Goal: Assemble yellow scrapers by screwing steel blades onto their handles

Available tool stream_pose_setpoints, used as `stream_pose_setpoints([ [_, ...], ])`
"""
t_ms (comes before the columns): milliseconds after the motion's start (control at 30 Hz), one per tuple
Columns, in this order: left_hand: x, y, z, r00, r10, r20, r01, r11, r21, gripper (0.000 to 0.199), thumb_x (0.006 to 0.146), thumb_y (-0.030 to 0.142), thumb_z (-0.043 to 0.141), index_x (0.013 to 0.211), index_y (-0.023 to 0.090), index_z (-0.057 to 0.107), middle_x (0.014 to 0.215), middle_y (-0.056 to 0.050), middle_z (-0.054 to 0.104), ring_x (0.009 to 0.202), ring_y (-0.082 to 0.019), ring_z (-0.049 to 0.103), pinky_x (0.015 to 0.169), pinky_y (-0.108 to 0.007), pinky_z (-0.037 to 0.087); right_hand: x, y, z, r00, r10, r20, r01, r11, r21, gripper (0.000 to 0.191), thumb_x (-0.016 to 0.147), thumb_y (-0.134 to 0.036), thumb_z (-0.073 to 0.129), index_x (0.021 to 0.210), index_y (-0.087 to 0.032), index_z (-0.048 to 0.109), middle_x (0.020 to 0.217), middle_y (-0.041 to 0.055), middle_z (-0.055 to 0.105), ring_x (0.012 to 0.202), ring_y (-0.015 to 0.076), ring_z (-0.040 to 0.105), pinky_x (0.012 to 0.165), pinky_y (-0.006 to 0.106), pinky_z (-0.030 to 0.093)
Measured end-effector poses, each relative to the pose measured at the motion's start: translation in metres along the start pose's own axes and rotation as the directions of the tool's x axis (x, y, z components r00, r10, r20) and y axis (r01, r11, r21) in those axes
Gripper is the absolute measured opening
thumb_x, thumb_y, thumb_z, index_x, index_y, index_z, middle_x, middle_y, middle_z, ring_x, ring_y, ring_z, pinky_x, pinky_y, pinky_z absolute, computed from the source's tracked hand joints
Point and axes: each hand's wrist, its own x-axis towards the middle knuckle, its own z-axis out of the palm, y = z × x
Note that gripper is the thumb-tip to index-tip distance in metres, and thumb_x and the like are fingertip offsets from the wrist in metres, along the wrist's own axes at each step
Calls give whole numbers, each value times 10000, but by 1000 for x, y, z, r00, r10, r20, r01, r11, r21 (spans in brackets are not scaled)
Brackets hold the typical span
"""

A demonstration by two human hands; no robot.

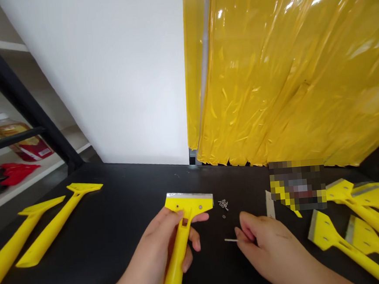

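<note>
My left hand (164, 233) is closed round the neck of a yellow scraper (187, 202), whose head points away from me with a metal blade along its far edge. A screw shows in the right hole of the head; the left hole looks dark. To the right, my right hand (266, 243) is closed, pinching a thin metal rod (231, 240) that points left. Between the hands lies a small pile of screws and nuts (223, 204), with a single small ring (224, 216) just nearer to me.
Two yellow scrapers without visible blades (48, 229) lie at the left. Several bladed scrapers (326, 232) lie at the right, near a pale strip (270, 204) and a blurred-out patch. Behind are a white panel (122, 77), yellow sheeting (270, 87) and a shelf with a bottle (18, 133).
</note>
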Motion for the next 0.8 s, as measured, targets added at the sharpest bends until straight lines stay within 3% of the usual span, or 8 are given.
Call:
stream_pose_setpoints([
  [133,3,-3,-4,999,-5,54,7,999,-43,293,977,441,615,1007,154,668,735,-50,696,542,-118,538,533,-214,411,0,3,-2,1000,-17,-25,18,1000,19,397,977,-320,468,622,-249,305,540,-47,418,527,151,466,525,288,277],
  [233,6,-4,-5,999,1,53,1,999,-39,292,958,446,664,920,156,653,723,-42,680,587,-129,569,582,-227,443,2,7,-3,997,-70,-37,72,996,56,385,1033,-359,443,666,-249,402,572,-51,483,535,141,504,527,278,318],
  [367,7,-3,-6,998,5,60,-4,1000,-23,291,965,441,657,907,156,649,726,-42,679,576,-123,561,571,-227,429,6,12,-1,986,-158,-60,164,982,95,179,1033,-312,463,1077,-291,635,763,-36,688,617,157,642,600,284,434],
  [467,7,-3,-7,998,-7,63,9,1000,-20,285,968,444,646,934,161,653,720,-40,676,552,-119,553,549,-222,413,8,15,4,976,-205,-69,212,970,116,344,1002,-266,488,1307,-335,630,1025,7,784,824,210,750,735,336,515],
  [533,7,-3,-6,997,-19,69,21,1000,-19,283,971,439,634,933,159,660,705,-42,674,530,-118,547,532,-222,405,8,15,6,975,-213,-55,219,966,140,326,996,-259,490,1258,-324,673,1061,23,789,886,238,759,765,360,519],
  [633,6,-1,-3,999,-25,41,26,999,-26,280,977,426,621,924,155,672,689,-40,664,519,-111,535,523,-212,395,9,13,4,984,-177,-25,179,962,207,239,994,-267,500,1092,-287,717,954,29,772,817,235,724,725,352,476],
  [733,5,2,-2,999,-24,31,26,999,-46,282,982,419,620,928,150,686,679,-35,656,514,-101,531,524,-199,394,10,10,-3,996,-91,-3,86,939,332,153,968,-293,556,931,-257,700,797,4,684,708,195,615,686,328,399],
  [800,3,2,-2,993,-52,102,58,997,-58,292,975,423,632,907,147,700,653,-37,654,473,-95,521,492,-197,374,11,7,-7,999,-14,35,-4,884,468,155,963,-331,576,874,-242,667,722,-22,592,665,166,533,654,302,363],
])
